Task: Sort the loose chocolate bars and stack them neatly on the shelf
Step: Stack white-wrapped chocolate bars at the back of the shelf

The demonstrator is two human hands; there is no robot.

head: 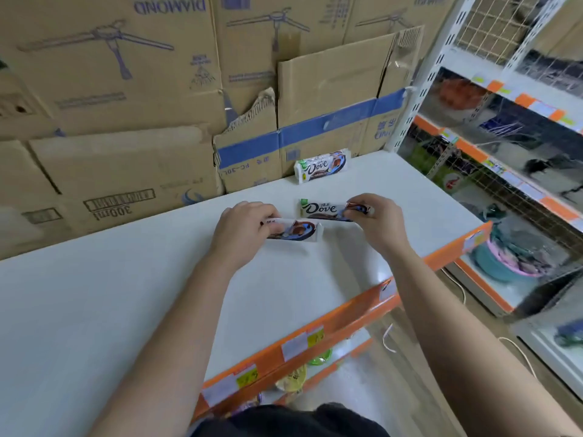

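**Two chocolate bars in hand on the shelf top.** The left bar (293, 230) lay flat on the white shelf (126, 294). Its left end was covered by the left hand (244, 228), whose fingers were curled over the wrapper and held it. The right bar (328, 210) lay just behind and to the right, its inner end close to that of the first. The right hand (378, 222) pinched its right end between thumb and fingers. The back bar (321, 167) was well apart from both and appeared to stand on its long edge, leaning against the cardboard boxes (126, 89) at the rear of the shelf. Nothing was yet stacked.

**Risks, as judged.**
- **Askew landing:** each bar was held by one end only, so the free end could sag or swing on lifting and land crooked on the other.
- **Sliding stack:** the wrappers looked glossy, so a stack would likely slide if set down off-centre or pushed from one side.
- **Tipping:** the back bar, propped rather than flat, could tip over if the boxes or shelf were jolted.
- **Fall to the floor:** the hands worked well back from the orange front edge (347, 313), so this seemed the lesser danger.
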